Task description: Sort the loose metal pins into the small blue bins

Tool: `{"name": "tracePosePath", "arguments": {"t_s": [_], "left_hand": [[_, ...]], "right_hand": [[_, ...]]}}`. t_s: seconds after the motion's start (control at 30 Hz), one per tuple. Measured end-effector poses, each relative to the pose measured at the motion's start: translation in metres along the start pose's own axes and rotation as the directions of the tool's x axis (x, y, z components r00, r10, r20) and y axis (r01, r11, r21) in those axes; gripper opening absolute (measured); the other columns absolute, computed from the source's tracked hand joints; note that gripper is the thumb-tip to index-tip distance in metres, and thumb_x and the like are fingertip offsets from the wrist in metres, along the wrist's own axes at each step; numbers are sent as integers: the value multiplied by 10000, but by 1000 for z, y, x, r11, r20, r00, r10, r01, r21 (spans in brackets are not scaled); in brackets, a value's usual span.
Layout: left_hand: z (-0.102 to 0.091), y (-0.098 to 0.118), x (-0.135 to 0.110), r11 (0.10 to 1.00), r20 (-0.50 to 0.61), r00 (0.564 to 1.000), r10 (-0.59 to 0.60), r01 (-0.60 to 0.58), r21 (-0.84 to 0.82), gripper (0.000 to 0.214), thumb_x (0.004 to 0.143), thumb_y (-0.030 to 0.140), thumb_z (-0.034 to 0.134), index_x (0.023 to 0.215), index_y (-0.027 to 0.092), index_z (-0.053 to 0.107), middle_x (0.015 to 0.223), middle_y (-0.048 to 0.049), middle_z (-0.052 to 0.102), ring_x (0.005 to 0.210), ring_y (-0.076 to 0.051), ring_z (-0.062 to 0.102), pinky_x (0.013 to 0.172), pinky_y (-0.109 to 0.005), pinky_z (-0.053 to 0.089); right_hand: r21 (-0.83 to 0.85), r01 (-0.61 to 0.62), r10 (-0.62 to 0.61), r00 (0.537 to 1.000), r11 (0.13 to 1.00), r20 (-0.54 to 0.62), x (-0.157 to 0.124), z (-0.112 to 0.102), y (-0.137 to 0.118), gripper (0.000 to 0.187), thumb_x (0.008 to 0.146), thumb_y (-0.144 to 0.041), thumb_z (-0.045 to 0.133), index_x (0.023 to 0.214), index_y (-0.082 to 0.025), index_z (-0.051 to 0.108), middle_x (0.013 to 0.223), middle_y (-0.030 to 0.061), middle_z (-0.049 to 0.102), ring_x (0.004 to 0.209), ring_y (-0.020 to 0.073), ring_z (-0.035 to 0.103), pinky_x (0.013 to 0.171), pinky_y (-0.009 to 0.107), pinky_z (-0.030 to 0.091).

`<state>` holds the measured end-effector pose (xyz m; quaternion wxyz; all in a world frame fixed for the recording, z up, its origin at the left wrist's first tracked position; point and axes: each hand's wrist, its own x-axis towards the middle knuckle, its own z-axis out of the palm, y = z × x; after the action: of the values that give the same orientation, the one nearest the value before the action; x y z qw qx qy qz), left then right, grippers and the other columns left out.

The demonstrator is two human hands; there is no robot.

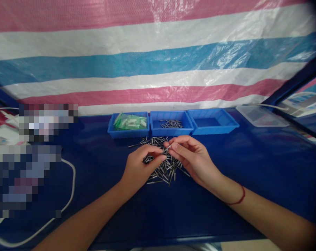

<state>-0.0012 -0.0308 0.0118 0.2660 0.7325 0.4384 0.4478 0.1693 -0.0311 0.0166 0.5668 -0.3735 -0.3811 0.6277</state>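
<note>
In front of me a slim metal blind rivet (167, 148) is held above a loose pile of similar rivets (163, 170). My right hand (193, 157) pinches its upper right end between thumb and fingers. At the lower left end, the thumb and forefinger of my left hand (140, 162) close about the rivet's tip. Both hands hover over the pile and hide parts of it. Just behind, the middle blue bin (170, 132) contains a smaller heap of rivets (171, 123).
The left blue bin (129, 133) holds a green plastic bag (130, 121) with white pieces. A third blue bin (215, 130) adjoins on the right, near a clear plastic lid (262, 116). A white cable (73, 181) curves across the table's left side. Striped sheeting (158, 66) hangs behind.
</note>
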Motion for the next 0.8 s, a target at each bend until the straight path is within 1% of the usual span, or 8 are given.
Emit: {"name": "tracePosePath", "arguments": {"t_s": [0.07, 0.13, 0.27, 0.33, 0.4, 0.57, 0.67, 0.8], "left_hand": [[2, 1, -1, 999, -21, 1000, -20, 19, -38, 71, 819, 254, 665, 850, 190, 659, 799, -4, 689, 719, -129, 635, 713, -251, 510], [3, -1, -2, 996, -43, 998, -37, 33, -84, 86, 828, 265, 653, 877, 194, 664, 830, -17, 691, 755, -141, 641, 731, -266, 519], [2, -4, -5, 986, -77, 995, -61, 48, -161, 118, 832, 274, 645, 924, 203, 668, 872, -31, 685, 797, -153, 641, 752, -276, 525], [0, -4, -7, 983, -64, 996, -69, 56, -177, 119, 840, 271, 633, 934, 207, 668, 881, -31, 682, 806, -152, 639, 752, -272, 524], [-2, -3, -9, 979, -29, 997, -75, 69, -190, 118, 853, 267, 616, 941, 208, 667, 891, -32, 680, 817, -153, 642, 752, -269, 525], [-5, 0, -13, 974, 28, 994, -108, 111, -198, 111, 867, 251, 600, 952, 206, 657, 891, -22, 677, 807, -139, 645, 744, -252, 523], [-5, 1, -13, 974, 26, 993, -112, 115, -197, 107, 872, 249, 591, 947, 200, 651, 893, -24, 676, 805, -137, 644, 744, -251, 524], [-4, 2, -12, 979, 20, 996, -87, 89, -184, 110, 879, 247, 579, 949, 204, 652, 902, -22, 668, 823, -136, 639, 756, -248, 518]], "right_hand": [[0, -2, 2, 1000, 1000, 16, 0, 0, -1, 144, 707, -253, 773, 807, -228, 672, 879, -4, 705, 914, 142, 682, 811, 259, 583], [-29, 4, -2, 999, 1000, 51, 0, -1, 0, 147, 705, -261, 774, 808, -223, 676, 874, -3, 698, 872, 139, 683, 811, 284, 590], [-88, -20, 37, 979, 996, 199, 0, -2, 3, 178, 719, -266, 763, 865, -207, 680, 832, -7, 688, 757, 124, 686, 713, 285, 617], [-111, -47, 76, 960, 993, 269, -1, -1, 4, 197, 743, -276, 742, 912, -203, 674, 800, -8, 687, 715, 122, 690, 658, 274, 622], [-152, -55, 100, 946, 987, 307, -2, 0, 4, 204, 763, -289, 721, 938, -199, 669, 746, -14, 681, 652, 111, 681, 614, 257, 619], [-290, -29, 129, 934, 956, 332, -4, 0, 6, 180, 807, -322, 670, 902, -170, 667, 628, -24, 646, 549, 87, 641, 536, 206, 584], [-300, -20, 125, 934, 954, 335, -5, 0, 7, 173, 808, -323, 670, 891, -172, 655, 631, -27, 644, 548, 86, 640, 535, 205, 581], [-276, -18, 113, 936, 961, 333, -5, 0, 7, 161, 797, -308, 682, 883, -179, 641, 646, -36, 643, 548, 81, 638, 529, 200, 580]]}}
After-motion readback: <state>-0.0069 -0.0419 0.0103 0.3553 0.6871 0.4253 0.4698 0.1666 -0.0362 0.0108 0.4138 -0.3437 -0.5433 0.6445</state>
